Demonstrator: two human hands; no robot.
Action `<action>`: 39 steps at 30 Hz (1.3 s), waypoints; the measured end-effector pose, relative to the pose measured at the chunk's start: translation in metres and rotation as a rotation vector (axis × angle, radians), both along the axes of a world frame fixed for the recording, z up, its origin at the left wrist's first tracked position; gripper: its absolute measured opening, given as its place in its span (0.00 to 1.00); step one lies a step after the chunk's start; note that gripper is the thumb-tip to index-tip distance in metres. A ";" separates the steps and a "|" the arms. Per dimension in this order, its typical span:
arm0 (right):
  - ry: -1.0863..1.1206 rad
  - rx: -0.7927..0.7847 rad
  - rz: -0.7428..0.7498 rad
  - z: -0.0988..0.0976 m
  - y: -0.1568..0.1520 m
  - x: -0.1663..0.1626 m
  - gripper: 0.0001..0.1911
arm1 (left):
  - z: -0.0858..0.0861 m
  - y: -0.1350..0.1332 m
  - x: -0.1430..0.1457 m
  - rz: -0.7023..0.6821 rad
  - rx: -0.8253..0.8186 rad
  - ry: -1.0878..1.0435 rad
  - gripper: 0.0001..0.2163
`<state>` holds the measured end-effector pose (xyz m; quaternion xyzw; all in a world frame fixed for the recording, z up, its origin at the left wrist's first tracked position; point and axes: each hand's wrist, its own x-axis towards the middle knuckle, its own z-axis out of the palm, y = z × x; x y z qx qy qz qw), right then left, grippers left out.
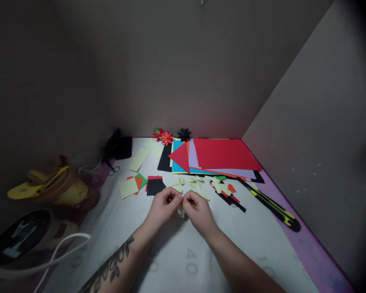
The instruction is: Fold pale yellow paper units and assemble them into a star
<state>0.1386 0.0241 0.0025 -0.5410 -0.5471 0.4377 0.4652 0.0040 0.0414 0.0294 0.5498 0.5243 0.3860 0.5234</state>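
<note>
My left hand [165, 202] and my right hand [197, 207] meet over the middle of the white-covered table, thumbs and forefingers pinched close together. Between their fingertips is a small piece of pale yellow folded paper [181, 211], mostly covered by the fingers. Just beyond the hands lie several pale yellow folded paper pieces [197, 182]. To the left of them sit a black paper square [155, 186] and a pale yellow paper square [128, 189] on top of other colours. Paper scraps [221, 186] in mixed colours are heaped to the right.
Large coloured sheets, a red one [225, 154] uppermost, lie at the back beside folded paper stars [166, 138] and a black star [184, 134]. A utility knife [274, 207] lies at right. Scissors [113, 170], yellow-brown caps [61, 187] and a white cable [57, 248] are at left.
</note>
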 end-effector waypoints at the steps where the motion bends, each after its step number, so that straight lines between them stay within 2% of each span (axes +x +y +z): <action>1: 0.004 -0.005 0.002 0.000 0.000 0.000 0.09 | 0.001 0.000 0.000 -0.007 -0.002 0.016 0.08; 18: 0.022 -0.005 -0.003 -0.002 -0.002 -0.001 0.08 | -0.001 -0.001 -0.001 -0.058 0.030 0.090 0.08; 23: 0.104 -0.081 0.017 -0.002 0.000 0.003 0.08 | -0.002 0.001 -0.002 0.022 0.033 0.049 0.08; 28: 0.157 -0.090 -0.095 0.001 0.006 0.012 0.08 | -0.003 0.011 -0.013 0.164 0.010 -0.008 0.08; 34: 0.239 -0.099 0.057 -0.001 0.002 0.001 0.11 | -0.002 0.006 -0.007 0.090 0.029 0.025 0.09; 39: 0.169 -0.100 -0.005 -0.005 0.000 -0.003 0.12 | -0.002 0.002 -0.001 0.011 0.033 0.027 0.11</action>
